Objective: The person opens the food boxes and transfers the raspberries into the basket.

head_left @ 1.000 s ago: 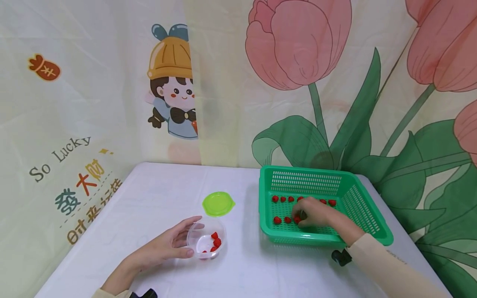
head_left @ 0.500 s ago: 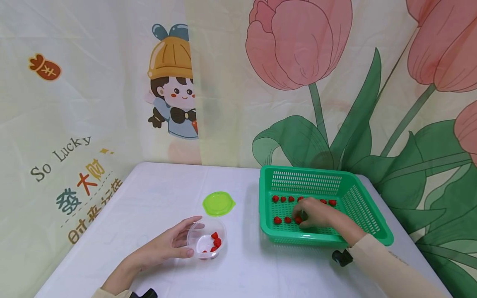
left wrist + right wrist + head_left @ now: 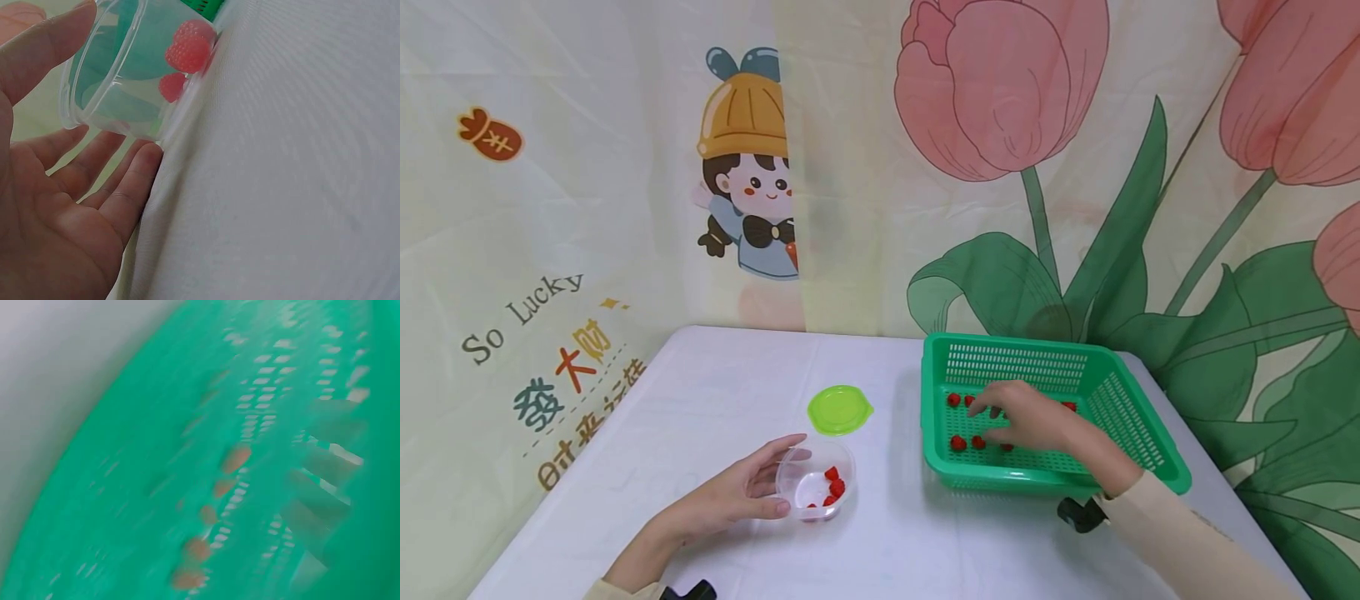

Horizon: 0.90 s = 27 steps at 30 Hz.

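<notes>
In the head view my left hand (image 3: 748,487) holds a small clear plastic cup (image 3: 816,462) at its left side, thumb in front and fingers behind. Several red raspberries (image 3: 837,487) lie inside it, and the left wrist view shows raspberries (image 3: 189,47) through the cup wall. Over the green basket (image 3: 1018,482), my right hand (image 3: 1030,421) has its thumb and fingers spread apart, with nothing visible between them. Raspberries (image 3: 958,443) lie in two rows on the basket floor, partly hidden by this hand. The right wrist view is blurred, showing a row of raspberries (image 3: 198,549).
A bright green lid (image 3: 840,410) lies on the white tablecloth (image 3: 760,375) behind the cup. The basket's raised perforated walls surround the raspberries. Behind the table hangs a printed backdrop (image 3: 842,167) with tulips and a cartoon figure.
My right hand has released the raspberry in the front row of the basket, lifted slightly and spread its fingers. That raspberry stays in the row. The left hand and cup look unmoved.
</notes>
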{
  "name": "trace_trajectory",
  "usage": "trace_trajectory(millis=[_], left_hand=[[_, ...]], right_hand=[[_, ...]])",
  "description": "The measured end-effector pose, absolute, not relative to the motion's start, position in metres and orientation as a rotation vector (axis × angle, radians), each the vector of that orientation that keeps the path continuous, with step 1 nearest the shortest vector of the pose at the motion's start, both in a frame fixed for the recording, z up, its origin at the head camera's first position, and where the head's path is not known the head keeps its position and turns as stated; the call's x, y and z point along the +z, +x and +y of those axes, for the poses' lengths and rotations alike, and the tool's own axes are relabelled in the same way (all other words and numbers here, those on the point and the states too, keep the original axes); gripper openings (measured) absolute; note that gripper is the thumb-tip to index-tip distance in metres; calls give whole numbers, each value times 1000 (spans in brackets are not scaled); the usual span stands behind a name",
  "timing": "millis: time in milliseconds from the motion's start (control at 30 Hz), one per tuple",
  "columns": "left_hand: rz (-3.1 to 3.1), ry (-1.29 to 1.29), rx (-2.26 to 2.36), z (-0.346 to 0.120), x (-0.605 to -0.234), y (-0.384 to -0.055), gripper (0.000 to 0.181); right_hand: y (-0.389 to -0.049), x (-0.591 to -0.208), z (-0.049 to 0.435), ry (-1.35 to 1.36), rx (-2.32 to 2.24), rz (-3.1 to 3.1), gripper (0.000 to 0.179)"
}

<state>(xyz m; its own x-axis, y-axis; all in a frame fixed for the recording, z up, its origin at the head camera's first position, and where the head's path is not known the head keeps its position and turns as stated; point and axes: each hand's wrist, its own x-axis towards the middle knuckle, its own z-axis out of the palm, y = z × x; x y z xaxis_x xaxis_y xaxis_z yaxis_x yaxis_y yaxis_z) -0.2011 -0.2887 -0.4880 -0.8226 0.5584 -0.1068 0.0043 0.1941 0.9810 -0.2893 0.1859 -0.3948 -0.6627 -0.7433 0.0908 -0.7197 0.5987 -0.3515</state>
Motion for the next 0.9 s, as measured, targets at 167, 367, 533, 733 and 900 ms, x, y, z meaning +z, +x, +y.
trace_trajectory(millis=[167, 367, 533, 733, 900], left_hand=[[2032, 538, 1671, -290, -489, -201, 85], [2032, 541, 1670, -289, -489, -201, 85], [2050, 514, 1647, -288, -488, -202, 85], [2049, 489, 1639, -287, -486, -202, 86], [2009, 527, 1663, -288, -486, -201, 86]], right_hand=[[-277, -376, 151, -1306, -615, 2744, 29], [-264, -363, 104, -1400, -691, 2654, 29], [-257, -356, 69, -1441, -657, 2596, 29], [-255, -358, 32, -1508, -632, 2491, 29], [-259, -369, 7, -1532, -605, 2405, 30]])
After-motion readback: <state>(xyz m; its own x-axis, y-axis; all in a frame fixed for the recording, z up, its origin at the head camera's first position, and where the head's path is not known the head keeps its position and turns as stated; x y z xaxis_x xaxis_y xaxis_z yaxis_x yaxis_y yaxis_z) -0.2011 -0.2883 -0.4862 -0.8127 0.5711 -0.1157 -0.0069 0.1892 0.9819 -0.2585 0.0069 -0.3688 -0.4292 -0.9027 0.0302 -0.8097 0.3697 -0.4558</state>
